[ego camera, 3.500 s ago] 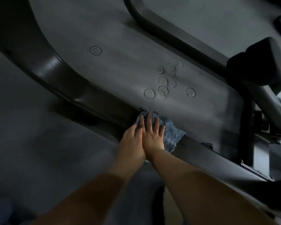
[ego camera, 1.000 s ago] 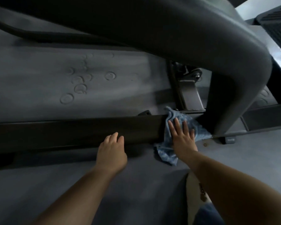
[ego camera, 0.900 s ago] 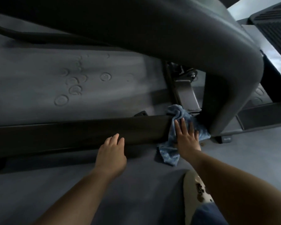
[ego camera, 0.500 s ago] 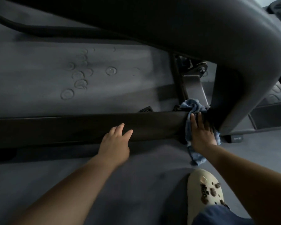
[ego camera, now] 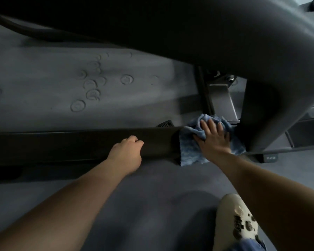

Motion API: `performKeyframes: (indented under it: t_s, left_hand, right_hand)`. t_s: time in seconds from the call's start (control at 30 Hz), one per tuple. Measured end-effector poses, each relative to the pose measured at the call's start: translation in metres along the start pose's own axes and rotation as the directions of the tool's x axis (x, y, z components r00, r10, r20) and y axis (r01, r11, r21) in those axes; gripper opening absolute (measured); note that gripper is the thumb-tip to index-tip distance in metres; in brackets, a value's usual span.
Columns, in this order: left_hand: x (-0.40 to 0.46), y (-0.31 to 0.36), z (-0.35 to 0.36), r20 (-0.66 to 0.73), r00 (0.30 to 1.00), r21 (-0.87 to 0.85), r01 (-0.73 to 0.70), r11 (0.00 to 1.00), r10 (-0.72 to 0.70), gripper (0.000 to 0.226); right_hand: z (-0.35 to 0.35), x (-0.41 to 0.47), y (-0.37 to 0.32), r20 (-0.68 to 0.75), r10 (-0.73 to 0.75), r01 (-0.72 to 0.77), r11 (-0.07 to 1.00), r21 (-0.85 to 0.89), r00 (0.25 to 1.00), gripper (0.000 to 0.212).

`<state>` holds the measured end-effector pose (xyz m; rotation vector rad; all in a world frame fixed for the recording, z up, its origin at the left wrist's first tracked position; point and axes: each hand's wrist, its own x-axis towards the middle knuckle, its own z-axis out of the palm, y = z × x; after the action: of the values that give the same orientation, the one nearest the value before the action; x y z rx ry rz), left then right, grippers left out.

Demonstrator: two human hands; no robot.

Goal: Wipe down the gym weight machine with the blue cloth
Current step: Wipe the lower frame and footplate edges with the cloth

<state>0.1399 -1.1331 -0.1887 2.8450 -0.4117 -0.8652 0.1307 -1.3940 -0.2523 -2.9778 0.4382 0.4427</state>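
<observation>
Spread flat, the right hand (ego camera: 213,137) presses the blue cloth (ego camera: 190,151) over the machine's dark rail (ego camera: 80,144), now back from the corner; left hand (ego camera: 126,156), fingers curled, rests beside it.

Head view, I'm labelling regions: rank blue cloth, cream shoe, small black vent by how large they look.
1. blue cloth, partly under the right hand
2. cream shoe, cut off, nearer the camera, so unsure against the cloth
3. small black vent

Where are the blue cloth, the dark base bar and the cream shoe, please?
blue cloth (ego camera: 189,151): head view, its hanging lower part.
dark base bar (ego camera: 71,142): head view, its side face.
cream shoe (ego camera: 234,223): head view, its top.
</observation>
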Motion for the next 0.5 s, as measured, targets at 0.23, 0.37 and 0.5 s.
performKeyframes:
  t_s: [0.23,0.37,0.5]
  left_hand:
    - [-0.002,-0.011,-0.008,0.075,0.992,0.071,0.094,0.993,-0.099,0.060]
    - [-0.007,-0.022,-0.009,0.106,0.988,0.098,0.100,0.990,-0.110,0.061]
    - [-0.007,-0.031,-0.006,0.064,0.993,0.073,0.096,0.993,-0.100,0.059]
  right_hand:
    - [-0.005,0.026,0.007,-0.002,0.108,-0.107,0.993,0.051,0.994,0.068]
    - [-0.016,0.044,0.011,0.046,0.271,-0.273,0.921,0.277,0.961,0.078]
    - [-0.008,0.024,-0.032,0.031,0.177,-0.179,0.979,0.097,0.984,0.066]
